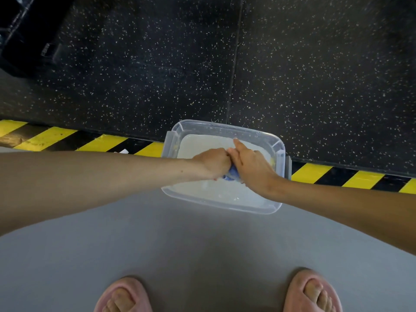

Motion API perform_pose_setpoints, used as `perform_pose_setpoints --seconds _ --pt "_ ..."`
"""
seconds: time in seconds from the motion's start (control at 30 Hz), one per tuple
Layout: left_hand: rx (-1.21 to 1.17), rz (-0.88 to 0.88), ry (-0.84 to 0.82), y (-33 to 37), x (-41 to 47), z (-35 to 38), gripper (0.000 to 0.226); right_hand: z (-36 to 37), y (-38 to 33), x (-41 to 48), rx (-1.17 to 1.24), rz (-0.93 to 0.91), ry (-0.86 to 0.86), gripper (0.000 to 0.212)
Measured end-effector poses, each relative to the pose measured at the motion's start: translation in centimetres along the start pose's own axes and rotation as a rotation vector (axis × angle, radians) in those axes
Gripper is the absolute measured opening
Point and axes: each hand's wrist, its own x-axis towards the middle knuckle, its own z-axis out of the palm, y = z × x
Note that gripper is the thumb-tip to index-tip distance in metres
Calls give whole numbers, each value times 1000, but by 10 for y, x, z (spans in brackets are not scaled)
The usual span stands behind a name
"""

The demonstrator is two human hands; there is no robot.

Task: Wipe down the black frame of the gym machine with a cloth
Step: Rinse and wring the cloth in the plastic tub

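The blue cloth (231,173) is wadded into a tight bunch, only a small patch showing where the left hand (213,163) and right hand (252,165) grip it between them above the clear tub (225,126). The black frame (22,30) sits on the floor at the far left, well apart from the cloth.

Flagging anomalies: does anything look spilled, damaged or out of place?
No spill visible. The clear tub sits askew across the hazard tape, the left hand and right hand gripping a blue cloth above it. A small white scrap lies on the tape.
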Motion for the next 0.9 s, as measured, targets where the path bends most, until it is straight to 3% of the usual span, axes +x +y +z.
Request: perform_pose_setpoints --seconds 0.17,0.27,0.4,0.47,0.53,0.63,0.77,0.9 --pt "87 -24 61 -33 19 3 24 -3 5 6 -188 58 -166 41" --pt "134 -13 73 -38 16 0 32 -7 8 5 -290 107 -291 51" --pt "22 75 -98 -33 9 -3 47 -13 3 6 -258 197 -319 63" --pt "26 76 -161 -34 6 -3 32 -19 0 7 -250 269 -366 49" --pt "199 100 -132 -37 4 -6 17 -24 -1 7 -267 264 -404 29" --pt "379 179 -16 -37 1 -10 27 -28 3 6 -281 200 -412 23" --pt "-48 337 -173 -26 -10 -7 83 -39 -5 4 -148 163 -416 13" --pt "-478 360 -226 -14 -16 10 82 -59 -23 -2 -10 143 -427 12"
